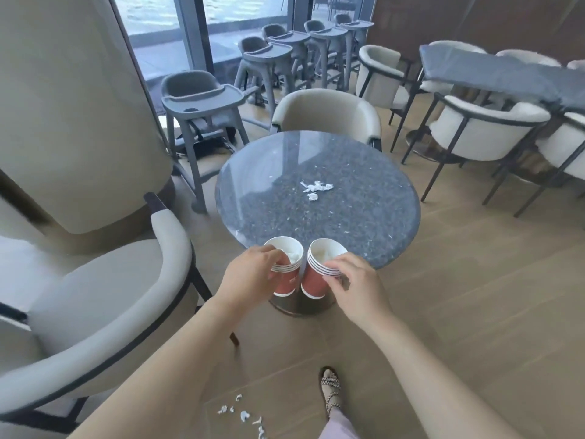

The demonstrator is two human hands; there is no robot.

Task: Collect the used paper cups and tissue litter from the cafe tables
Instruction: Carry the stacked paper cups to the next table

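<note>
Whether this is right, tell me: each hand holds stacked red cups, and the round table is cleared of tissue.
Wrong: the head view shows crumpled tissue scraps lying on the round table. The left hand holds the left cup stack, the right hand the right cup stack.

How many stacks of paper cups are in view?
2. The left stack is gripped by the left hand, the right stack by the right hand, side by side at the near edge of the round table. How many cups nest in each is unclear.
</note>
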